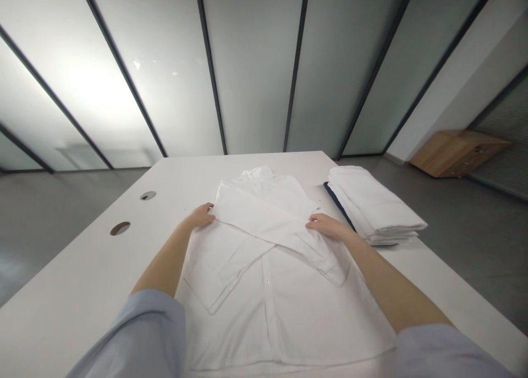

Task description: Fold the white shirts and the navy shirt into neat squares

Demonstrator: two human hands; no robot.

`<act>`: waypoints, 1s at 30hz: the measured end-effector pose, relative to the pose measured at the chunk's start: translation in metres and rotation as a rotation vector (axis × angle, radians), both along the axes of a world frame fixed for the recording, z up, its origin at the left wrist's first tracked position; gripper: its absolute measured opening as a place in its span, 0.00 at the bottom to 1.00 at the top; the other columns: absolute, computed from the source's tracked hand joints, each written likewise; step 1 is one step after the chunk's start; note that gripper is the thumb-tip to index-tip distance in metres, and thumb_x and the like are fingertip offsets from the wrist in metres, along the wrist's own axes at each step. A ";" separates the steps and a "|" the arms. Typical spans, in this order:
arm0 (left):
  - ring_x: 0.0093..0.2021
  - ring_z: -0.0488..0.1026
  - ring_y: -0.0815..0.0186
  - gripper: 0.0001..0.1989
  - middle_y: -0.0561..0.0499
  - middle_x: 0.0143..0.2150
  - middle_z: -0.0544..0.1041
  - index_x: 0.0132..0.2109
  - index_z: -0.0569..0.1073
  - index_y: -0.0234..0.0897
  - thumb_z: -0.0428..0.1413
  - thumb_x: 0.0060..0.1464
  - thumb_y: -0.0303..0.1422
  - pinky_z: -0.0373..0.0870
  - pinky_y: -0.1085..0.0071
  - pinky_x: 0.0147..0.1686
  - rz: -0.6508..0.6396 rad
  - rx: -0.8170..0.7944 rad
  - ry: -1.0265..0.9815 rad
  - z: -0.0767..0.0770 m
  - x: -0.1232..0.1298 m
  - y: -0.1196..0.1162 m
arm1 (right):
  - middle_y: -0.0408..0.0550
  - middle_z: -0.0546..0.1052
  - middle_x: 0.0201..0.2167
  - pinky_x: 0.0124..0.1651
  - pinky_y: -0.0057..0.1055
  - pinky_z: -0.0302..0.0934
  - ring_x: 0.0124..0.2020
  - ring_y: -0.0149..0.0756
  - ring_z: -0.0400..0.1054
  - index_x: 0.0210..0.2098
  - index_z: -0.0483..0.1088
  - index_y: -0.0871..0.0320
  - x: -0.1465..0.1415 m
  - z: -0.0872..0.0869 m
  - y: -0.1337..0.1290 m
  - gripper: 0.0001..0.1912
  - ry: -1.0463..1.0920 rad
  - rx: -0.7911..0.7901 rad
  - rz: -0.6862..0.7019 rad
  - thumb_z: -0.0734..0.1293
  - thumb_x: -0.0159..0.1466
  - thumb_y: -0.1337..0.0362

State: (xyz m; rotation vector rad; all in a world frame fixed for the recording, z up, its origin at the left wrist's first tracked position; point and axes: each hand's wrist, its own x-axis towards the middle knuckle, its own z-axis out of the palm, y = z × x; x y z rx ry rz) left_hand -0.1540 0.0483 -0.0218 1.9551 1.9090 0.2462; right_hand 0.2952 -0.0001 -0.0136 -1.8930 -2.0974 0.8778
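White shirt (pixel 268 306) lies flat on white table (pixel 82 279), one sleeve folded across. L hand (pixel 201 215) & R hand (pixel 328 225) at the fold, grip can't tell. Folded white stack (pixel 371 204) just beside shirt on R; wood cabinet (pixel 457 153) on floor beyond.

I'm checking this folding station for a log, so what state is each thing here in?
White button-up shirt, flat on the table, collar away from the person, sleeves folded across its front.
Left hand, on the folded cloth, grip unclear.
Right hand, on the folded cloth, grip unclear.
Stack of folded white garments, neatly piled, dark navy edge beneath.
White table, standing, two round holes in its top.
Low wooden cabinet, on the floor, seemingly closed.
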 end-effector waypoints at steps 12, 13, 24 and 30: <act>0.44 0.75 0.57 0.12 0.47 0.40 0.78 0.45 0.70 0.40 0.51 0.54 0.34 0.68 0.67 0.39 0.247 0.137 0.218 0.003 0.014 -0.009 | 0.46 0.74 0.30 0.31 0.25 0.56 0.33 0.34 0.67 0.30 0.69 0.59 0.000 0.011 -0.016 0.06 0.107 -0.072 -0.198 0.63 0.58 0.63; 0.44 0.75 0.57 0.11 0.46 0.40 0.78 0.45 0.69 0.40 0.50 0.54 0.33 0.68 0.66 0.38 0.283 0.172 0.248 0.003 0.017 -0.011 | 0.46 0.75 0.31 0.31 0.25 0.56 0.32 0.34 0.67 0.31 0.69 0.59 0.000 0.010 -0.017 0.06 0.106 -0.076 -0.196 0.63 0.58 0.63; 0.52 0.69 0.53 0.18 0.43 0.51 0.72 0.49 0.69 0.38 0.51 0.48 0.29 0.66 0.59 0.50 0.047 0.294 0.381 0.005 0.011 -0.017 | 0.49 0.77 0.36 0.32 0.26 0.58 0.33 0.35 0.69 0.40 0.70 0.60 -0.005 0.007 -0.023 0.11 0.040 -0.140 -0.020 0.63 0.60 0.63; 0.58 0.66 0.61 0.27 0.47 0.60 0.68 0.59 0.64 0.37 0.47 0.51 0.32 0.63 0.68 0.56 -0.107 0.198 0.097 0.013 0.017 0.004 | 0.48 0.78 0.37 0.35 0.26 0.60 0.35 0.36 0.70 0.47 0.70 0.59 -0.014 0.014 -0.013 0.17 0.061 -0.147 0.013 0.65 0.61 0.58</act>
